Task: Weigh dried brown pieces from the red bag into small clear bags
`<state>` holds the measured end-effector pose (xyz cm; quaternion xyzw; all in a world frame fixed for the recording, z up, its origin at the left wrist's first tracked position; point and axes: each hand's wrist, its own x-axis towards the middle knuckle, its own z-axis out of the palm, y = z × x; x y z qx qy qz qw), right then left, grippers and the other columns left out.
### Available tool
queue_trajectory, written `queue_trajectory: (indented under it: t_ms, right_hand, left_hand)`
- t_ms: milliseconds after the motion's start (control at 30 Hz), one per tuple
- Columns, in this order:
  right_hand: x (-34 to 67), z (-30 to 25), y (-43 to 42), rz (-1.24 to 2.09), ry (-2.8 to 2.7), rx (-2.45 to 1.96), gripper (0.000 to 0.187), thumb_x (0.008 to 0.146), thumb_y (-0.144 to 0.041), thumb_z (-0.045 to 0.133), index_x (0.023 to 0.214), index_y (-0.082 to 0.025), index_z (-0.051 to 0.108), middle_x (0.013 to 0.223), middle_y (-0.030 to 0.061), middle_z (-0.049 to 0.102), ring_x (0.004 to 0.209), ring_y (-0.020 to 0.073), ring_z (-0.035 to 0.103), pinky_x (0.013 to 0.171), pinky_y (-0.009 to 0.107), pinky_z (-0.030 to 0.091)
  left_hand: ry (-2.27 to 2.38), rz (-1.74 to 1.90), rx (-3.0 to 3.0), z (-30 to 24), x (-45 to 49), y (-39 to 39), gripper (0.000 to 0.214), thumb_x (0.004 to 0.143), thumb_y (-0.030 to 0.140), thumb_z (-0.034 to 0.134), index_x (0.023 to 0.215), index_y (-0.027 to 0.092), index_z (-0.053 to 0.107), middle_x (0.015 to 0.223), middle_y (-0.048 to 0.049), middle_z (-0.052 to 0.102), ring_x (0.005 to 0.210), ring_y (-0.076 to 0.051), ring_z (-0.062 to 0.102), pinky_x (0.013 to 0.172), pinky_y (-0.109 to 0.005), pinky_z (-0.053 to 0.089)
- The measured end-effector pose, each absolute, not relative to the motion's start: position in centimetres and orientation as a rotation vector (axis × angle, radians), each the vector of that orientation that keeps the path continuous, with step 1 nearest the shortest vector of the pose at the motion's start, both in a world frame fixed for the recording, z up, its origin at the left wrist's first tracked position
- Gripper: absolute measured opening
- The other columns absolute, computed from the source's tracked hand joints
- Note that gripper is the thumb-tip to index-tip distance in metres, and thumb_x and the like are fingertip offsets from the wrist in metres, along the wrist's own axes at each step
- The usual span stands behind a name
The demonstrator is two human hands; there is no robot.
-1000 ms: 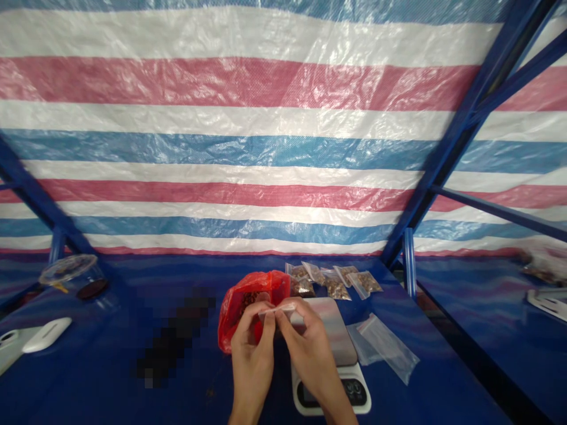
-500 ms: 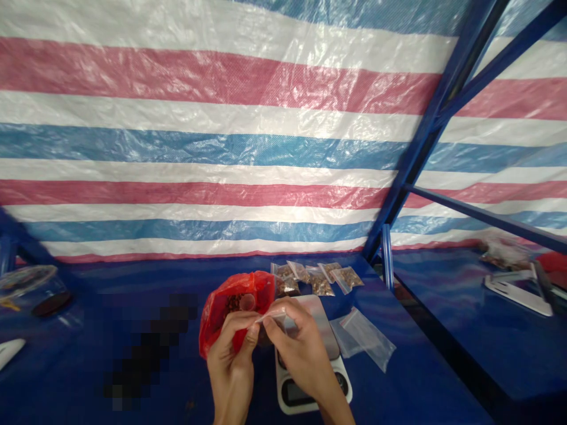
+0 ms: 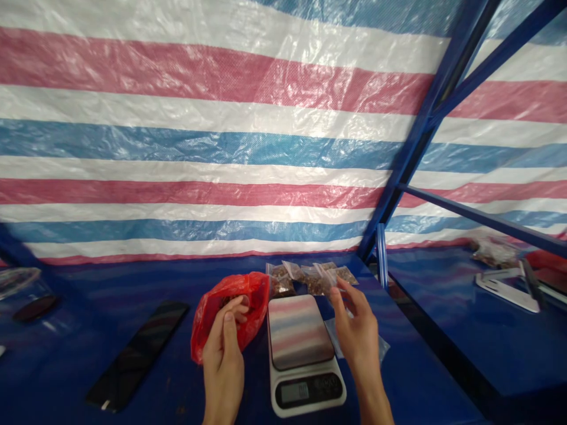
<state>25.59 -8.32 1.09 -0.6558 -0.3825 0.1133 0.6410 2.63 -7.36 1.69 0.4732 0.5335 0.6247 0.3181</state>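
Observation:
My left hand [image 3: 225, 348] is over the mouth of a red plastic bag [image 3: 208, 313], its fingers loosely curled with nothing visible in them. Brown bits and the rim of a small clear cup show inside the bag, partly behind my fingers. My right hand [image 3: 357, 327] pinches the edge of a small clear zip bag [image 3: 325, 274] between thumb and fingertips, beside several filled zip bags [image 3: 281, 286]. Between my hands lies a digital kitchen scale [image 3: 301, 333], its metal plate bare and its display lit. Flat unfilled zip bags [image 3: 383, 348] are partly hidden under my right hand.
A black phone [image 3: 139, 354] lies left of the red bag on the blue table [image 3: 177, 280]. A clear tub [image 3: 20, 283] stands at the far left. Blue metal bars [image 3: 411, 147] rise at right, before a striped tarp [image 3: 199, 141]. Another scale [image 3: 507, 289] is across the gap.
My hands have parted from above the scale. The right moved right and away to the filled bags with a zip bag; the left let go and shifted over the red bag. The scale is uncovered.

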Motion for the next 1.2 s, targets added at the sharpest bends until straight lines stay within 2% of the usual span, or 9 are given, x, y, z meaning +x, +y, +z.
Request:
queue_trajectory:
  t_ms: [100, 167, 367, 467, 700, 833, 1000, 1133, 1200]
  right_hand:
    - [25.3, 1.3, -8.3, 0.345, -0.981, -1.451, 0.056, 0.093, -0.058, 0.063, 0.132, -0.019, 0.070, 0.132, 0.0160, 0.072, 0.118, 0.0310, 0.069, 0.103, 0.047, 0.054]
    - [25.6, 1.5, -8.5, 0.317, -0.987, -1.467, 0.051, 0.096, -0.056, 0.058, 0.127, -0.019, 0.073, 0.131, 0.0145, 0.073, 0.123, 0.0311, 0.067, 0.109, 0.048, 0.050]
    - [28.7, 0.5, -9.3, 0.134, -1.046, -1.575, 0.034, 0.092, -0.045, 0.059, 0.109, -0.022, 0.077, 0.115, 0.0119, 0.077, 0.107, 0.0310, 0.070, 0.100, 0.049, 0.051]
    - [28.8, -0.8, -9.1, 0.109, -1.349, -1.664, 0.029, 0.094, -0.031, 0.052, 0.099, -0.026, 0.080, 0.113, 0.0084, 0.078, 0.113, 0.0297, 0.067, 0.103, 0.049, 0.047]
    - [27.1, -2.9, -9.0, -0.128, -1.589, -2.009, 0.049, 0.098, -0.015, 0.041, 0.128, -0.036, 0.074, 0.137, 0.0050, 0.069, 0.138, 0.0327, 0.051, 0.111, 0.057, 0.035]
    - [27.1, -3.3, -8.5, -0.167, -1.589, -2.051, 0.055, 0.096, -0.011, 0.039, 0.136, -0.034, 0.068, 0.140, 0.0072, 0.067, 0.137, 0.0334, 0.051, 0.111, 0.057, 0.034]
    - [28.8, -1.5, -9.1, -0.145, -1.407, -2.011, 0.052, 0.102, -0.019, 0.030, 0.143, -0.029, 0.062, 0.140, 0.0084, 0.067, 0.138, 0.0295, 0.052, 0.110, 0.053, 0.036]
    - [31.3, -0.4, -11.6, -0.012, -1.377, -2.142, 0.036, 0.095, -0.033, 0.053, 0.124, -0.031, 0.074, 0.130, 0.0083, 0.071, 0.128, 0.0339, 0.057, 0.107, 0.053, 0.037]
    - [32.1, -0.5, -12.6, 0.108, -1.415, -2.202, 0.037, 0.088, -0.036, 0.063, 0.123, -0.033, 0.074, 0.131, 0.0074, 0.070, 0.126, 0.0358, 0.056, 0.103, 0.053, 0.039]
  left_hand:
    - [1.396, 1.653, 1.259, 1.8, 2.6, -7.3, 0.053, 0.097, 0.066, 0.052, 0.108, 0.020, 0.075, 0.109, -0.0077, 0.076, 0.100, -0.022, 0.070, 0.095, -0.031, 0.054]
    - [1.386, 1.673, 1.266, 1.9, 2.6, -7.4, 0.051, 0.098, 0.065, 0.052, 0.105, 0.020, 0.075, 0.111, -0.0077, 0.076, 0.102, -0.021, 0.070, 0.094, -0.030, 0.054]
    - [1.423, 1.680, 1.298, 2.2, 2.6, -7.5, 0.052, 0.097, 0.067, 0.051, 0.099, 0.020, 0.075, 0.105, -0.0073, 0.077, 0.095, -0.021, 0.071, 0.090, -0.029, 0.056]
    - [1.437, 1.672, 1.297, 2.1, 2.5, -7.5, 0.054, 0.096, 0.069, 0.050, 0.095, 0.020, 0.074, 0.101, -0.0074, 0.077, 0.094, -0.021, 0.071, 0.091, -0.030, 0.057]
    - [1.471, 1.618, 1.280, 1.5, 2.5, -7.4, 0.055, 0.094, 0.070, 0.050, 0.095, 0.019, 0.073, 0.104, -0.0080, 0.076, 0.097, -0.023, 0.070, 0.097, -0.034, 0.055]
    - [1.473, 1.607, 1.292, 1.6, 2.4, -7.4, 0.055, 0.094, 0.069, 0.050, 0.095, 0.019, 0.073, 0.100, -0.0072, 0.076, 0.096, -0.023, 0.070, 0.096, -0.034, 0.055]
    - [1.504, 1.639, 1.350, 2.4, 2.3, -7.6, 0.051, 0.096, 0.064, 0.049, 0.094, 0.019, 0.072, 0.096, -0.0067, 0.076, 0.089, -0.022, 0.069, 0.087, -0.032, 0.057]
    - [1.515, 1.653, 1.381, 2.8, 2.3, -7.7, 0.045, 0.098, 0.057, 0.049, 0.092, 0.019, 0.071, 0.092, -0.0051, 0.074, 0.088, -0.020, 0.069, 0.088, -0.030, 0.056]
    - [1.511, 1.660, 1.388, 2.9, 2.2, -7.8, 0.044, 0.098, 0.056, 0.049, 0.092, 0.019, 0.070, 0.089, -0.0043, 0.073, 0.085, -0.019, 0.068, 0.085, -0.030, 0.056]
